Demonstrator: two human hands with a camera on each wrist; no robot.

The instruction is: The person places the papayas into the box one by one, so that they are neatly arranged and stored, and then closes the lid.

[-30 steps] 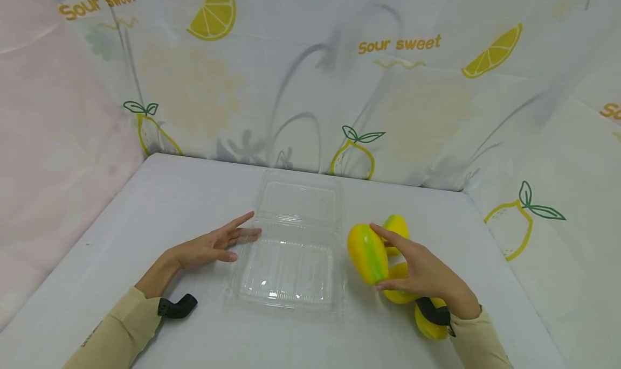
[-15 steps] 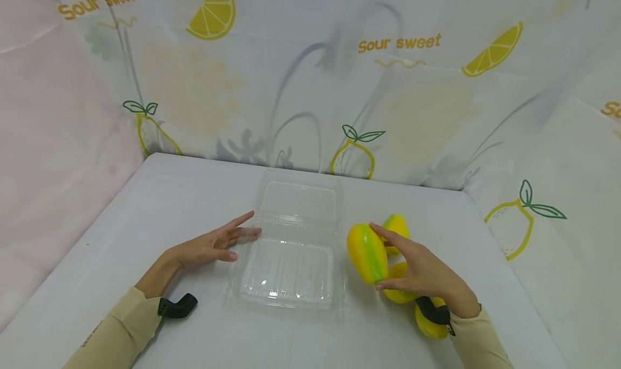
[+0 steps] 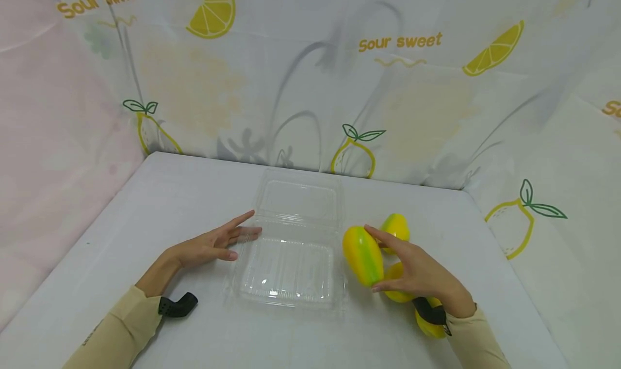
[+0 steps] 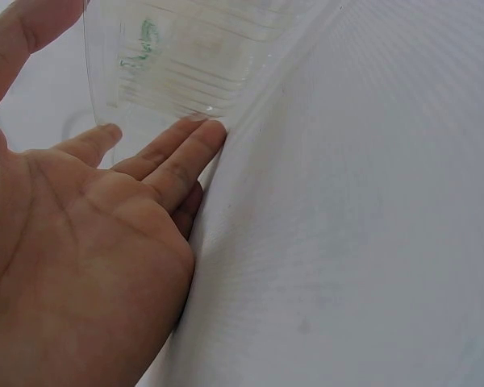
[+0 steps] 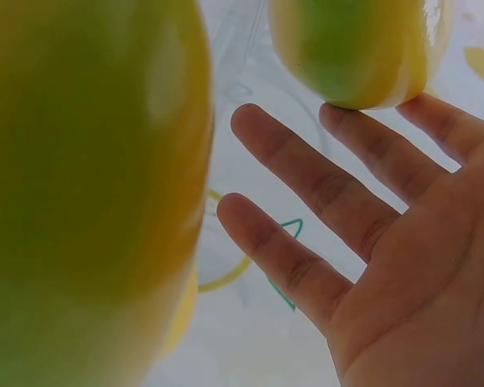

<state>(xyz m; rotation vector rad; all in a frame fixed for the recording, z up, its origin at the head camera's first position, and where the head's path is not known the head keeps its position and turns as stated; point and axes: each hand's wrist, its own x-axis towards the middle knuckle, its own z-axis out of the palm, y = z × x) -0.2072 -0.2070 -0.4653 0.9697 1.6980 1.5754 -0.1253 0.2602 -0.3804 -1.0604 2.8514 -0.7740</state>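
Note:
In the head view my right hand holds an oval yellow fruit with a green stripe, between the thumb and fingers. The right wrist view shows that fruit at the fingertips, with another fruit large in the foreground. My left hand lies at the left side of a clear plastic clamshell box, its fingers extended at the box's edge. In the left wrist view the fingers of the left hand reach the box wall. The box stands with its lid folded back.
Three similar fruits lie at the right: one behind, one beneath the right hand and one by the right wrist, partly hidden. A white cloth covers the table. A printed curtain hangs behind it.
The right hand has shifted slightly left with the fruit, away from the other fruits. The left hand and the box have stayed in place.

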